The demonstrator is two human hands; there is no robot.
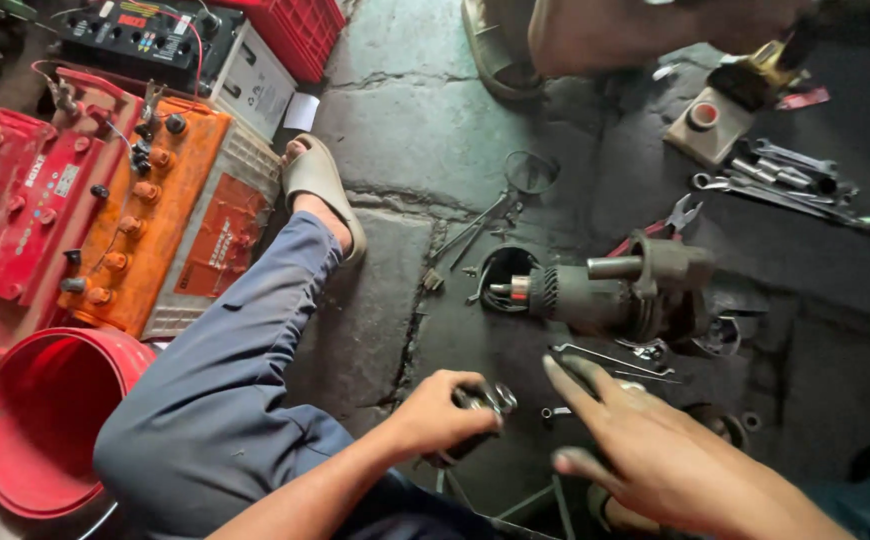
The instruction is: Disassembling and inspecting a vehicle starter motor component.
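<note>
Gripping small dark part (477, 402), left hand (439, 410); axis unclear.

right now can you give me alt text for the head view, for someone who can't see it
Seated on a greasy concrete floor, a person grips a small dark metal part in the left hand while the open right hand hovers beside it. A grimy grey starter motor, scattered steel spanners, orange and red car batteries and a red plastic bucket surround them.

An orange battery (160, 215) lies beside a red battery (15, 215). A red bucket (40, 425) stands below them, a red crate (300, 35) at the top. A starter motor (605, 290) lies on the concrete floor (405, 120); wrenches (795, 185) and red-handled pliers (660, 225) lie at right
</note>
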